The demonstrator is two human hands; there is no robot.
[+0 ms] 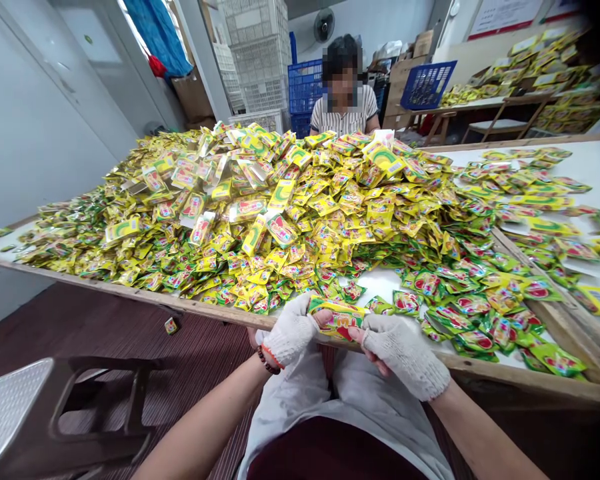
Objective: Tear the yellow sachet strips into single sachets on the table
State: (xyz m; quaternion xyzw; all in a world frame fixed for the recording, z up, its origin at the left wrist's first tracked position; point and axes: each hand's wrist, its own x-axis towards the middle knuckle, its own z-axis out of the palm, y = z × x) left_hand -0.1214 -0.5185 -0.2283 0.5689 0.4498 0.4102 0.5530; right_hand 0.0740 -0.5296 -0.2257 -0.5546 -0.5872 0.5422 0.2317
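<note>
Between my two hands is a small yellow and green box [337, 316] with red lettering, held level at the table's front edge above my lap. My left hand [294, 331], in a white knit glove with bare fingertips, grips its left end, thumb on the front. The right end is pinched by my right hand [405, 350], gloved the same way. Just beyond the box lie green candy packets [407, 302] with red pictures. A great heap of yellow packets [325, 243] rises behind them, with several cardboard boxes [281, 230] lying on it.
A wooden rim [215, 308] edges the table, and a wooden divider [550, 293] runs along its right part. Across the heap sits a person [344, 100]. A plastic stool [95, 407] stands at my lower left. Stacked crates [260, 60] and a blue basket [429, 85] are behind.
</note>
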